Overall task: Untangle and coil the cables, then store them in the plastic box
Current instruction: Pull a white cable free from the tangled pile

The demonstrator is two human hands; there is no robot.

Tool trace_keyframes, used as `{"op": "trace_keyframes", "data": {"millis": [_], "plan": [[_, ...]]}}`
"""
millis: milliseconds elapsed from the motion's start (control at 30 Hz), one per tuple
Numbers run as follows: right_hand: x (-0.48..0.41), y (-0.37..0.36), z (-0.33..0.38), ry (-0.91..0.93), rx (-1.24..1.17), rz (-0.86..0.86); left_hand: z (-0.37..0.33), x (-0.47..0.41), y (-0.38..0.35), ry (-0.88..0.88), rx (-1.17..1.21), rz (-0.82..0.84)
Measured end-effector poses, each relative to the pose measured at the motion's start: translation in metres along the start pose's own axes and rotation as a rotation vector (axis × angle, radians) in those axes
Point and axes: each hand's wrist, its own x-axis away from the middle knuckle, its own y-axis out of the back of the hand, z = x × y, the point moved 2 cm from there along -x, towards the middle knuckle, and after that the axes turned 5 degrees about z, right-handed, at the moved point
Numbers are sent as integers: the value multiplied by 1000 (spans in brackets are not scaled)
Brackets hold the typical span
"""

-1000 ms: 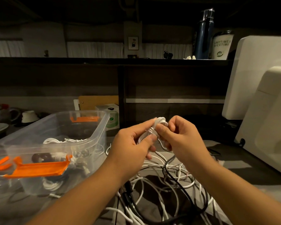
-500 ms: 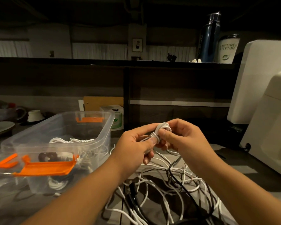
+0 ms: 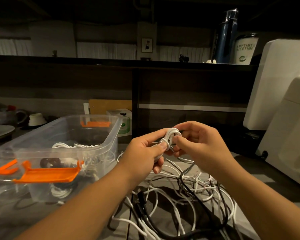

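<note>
Thicker than before, the white cable coil sits between left hand and right hand (both pinching it).

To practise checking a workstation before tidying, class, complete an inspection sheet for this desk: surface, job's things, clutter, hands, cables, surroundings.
Surface: grey tabletop, dimly lit.
Job's things: clear plastic box with orange latches, open, coiled cables inside; small white cable coil held above the table.
Clutter: green-and-white carton behind the box.
Hands: left hand and right hand both pinch the coil.
Cables: tangle of loose white and black cables under the hands.
Surroundings: dark shelf bearing a tall blue bottle and a white printed cup.
</note>
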Motion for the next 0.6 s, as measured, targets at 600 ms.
{"op": "trace_keyframes", "data": {"millis": [600], "plan": [[5,-8,-4,41,280,-98,-1,3,5,-13,-190,76]]}}
